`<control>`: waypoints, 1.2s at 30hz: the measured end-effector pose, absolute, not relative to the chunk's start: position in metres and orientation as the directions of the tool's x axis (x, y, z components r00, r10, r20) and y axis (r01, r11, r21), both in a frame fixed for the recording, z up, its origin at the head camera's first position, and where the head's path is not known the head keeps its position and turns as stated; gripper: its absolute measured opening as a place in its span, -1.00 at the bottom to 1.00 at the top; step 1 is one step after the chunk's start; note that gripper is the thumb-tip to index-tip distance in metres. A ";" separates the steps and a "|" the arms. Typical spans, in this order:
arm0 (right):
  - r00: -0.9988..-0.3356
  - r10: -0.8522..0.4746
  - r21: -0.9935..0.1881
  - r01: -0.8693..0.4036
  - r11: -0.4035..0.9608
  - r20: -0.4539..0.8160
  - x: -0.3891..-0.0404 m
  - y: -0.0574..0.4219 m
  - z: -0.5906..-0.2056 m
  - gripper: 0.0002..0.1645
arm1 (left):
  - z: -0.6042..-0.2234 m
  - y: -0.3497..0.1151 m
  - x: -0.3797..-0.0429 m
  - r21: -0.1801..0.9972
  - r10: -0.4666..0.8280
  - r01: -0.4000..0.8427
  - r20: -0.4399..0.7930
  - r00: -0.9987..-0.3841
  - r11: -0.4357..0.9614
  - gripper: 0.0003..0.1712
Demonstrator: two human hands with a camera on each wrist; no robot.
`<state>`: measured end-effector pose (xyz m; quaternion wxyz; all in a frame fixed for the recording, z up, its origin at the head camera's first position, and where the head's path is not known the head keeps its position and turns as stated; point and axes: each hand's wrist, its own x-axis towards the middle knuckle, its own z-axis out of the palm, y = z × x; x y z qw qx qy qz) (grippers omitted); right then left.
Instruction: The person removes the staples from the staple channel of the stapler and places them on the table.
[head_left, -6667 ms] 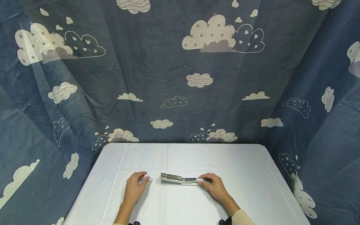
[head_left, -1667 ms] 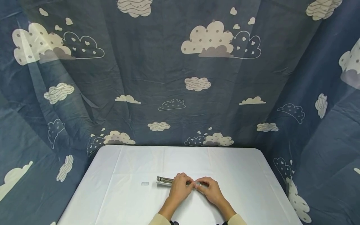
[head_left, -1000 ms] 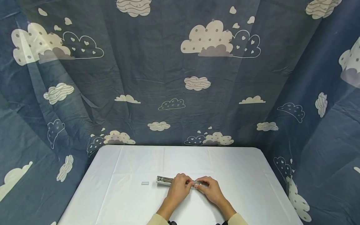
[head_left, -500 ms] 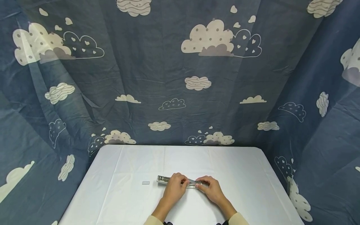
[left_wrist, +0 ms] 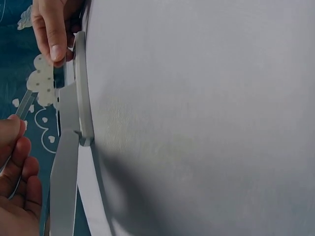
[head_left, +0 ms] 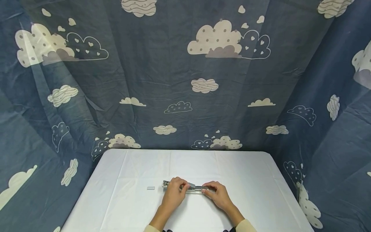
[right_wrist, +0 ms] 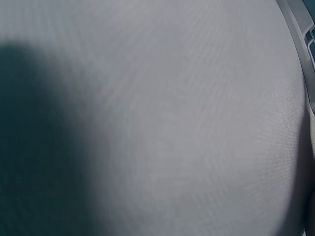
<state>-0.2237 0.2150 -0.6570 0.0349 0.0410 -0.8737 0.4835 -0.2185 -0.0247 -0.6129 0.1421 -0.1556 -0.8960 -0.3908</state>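
Observation:
A white and metal stapler lies unfolded across the table, its top swung out to the left. My left hand is over its middle and pinches a thin, shiny strip, which looks like a row of staples; the left wrist view shows it raised beside the stapler. My right hand grips the stapler's right end between thumb and fingers. A short grey row of staples lies on the cloth left of the stapler. In the right wrist view only part of the stapler shows at the edge.
White cloth covers the table. A dark blue curtain with cloud prints hangs behind it and along both sides.
Earlier my left hand was at the loose row of staples, then beside my right hand on the stapler. Over the last second it has slid left along the stapler. My right hand has stayed put.

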 end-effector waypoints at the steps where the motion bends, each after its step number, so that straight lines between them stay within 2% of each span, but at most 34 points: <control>1: -0.994 -0.037 -0.841 -0.105 0.530 0.100 -0.224 0.215 -0.657 -0.76 | -0.612 -0.026 -0.218 0.657 0.165 0.390 0.379 -0.911 0.645 -0.93; 9: -0.996 -0.030 -0.841 -0.092 0.534 0.090 -0.223 0.214 -0.657 -0.76 | -0.604 -0.041 -0.218 0.669 0.118 0.365 0.385 -0.915 0.648 -0.92; 15: -0.995 -0.029 -0.836 -0.095 0.541 0.094 -0.223 0.213 -0.656 -0.77 | -0.596 -0.058 -0.219 0.696 0.060 0.337 0.391 -0.919 0.634 -0.84; 22: -0.995 -0.037 -0.833 -0.100 0.543 0.096 -0.223 0.213 -0.654 -0.78 | -0.592 -0.079 -0.219 0.720 -0.014 0.313 0.409 -0.913 0.619 -0.96; 32: -0.995 -0.035 -0.841 -0.094 0.532 0.089 -0.223 0.214 -0.654 -0.77 | -0.587 -0.105 -0.216 0.713 -0.078 0.317 0.461 -0.884 0.626 -0.97; 36: -0.995 -0.028 -0.837 -0.094 0.539 0.094 -0.223 0.215 -0.656 -0.77 | -0.585 -0.117 -0.215 0.736 -0.101 0.270 0.416 -0.904 0.620 -0.97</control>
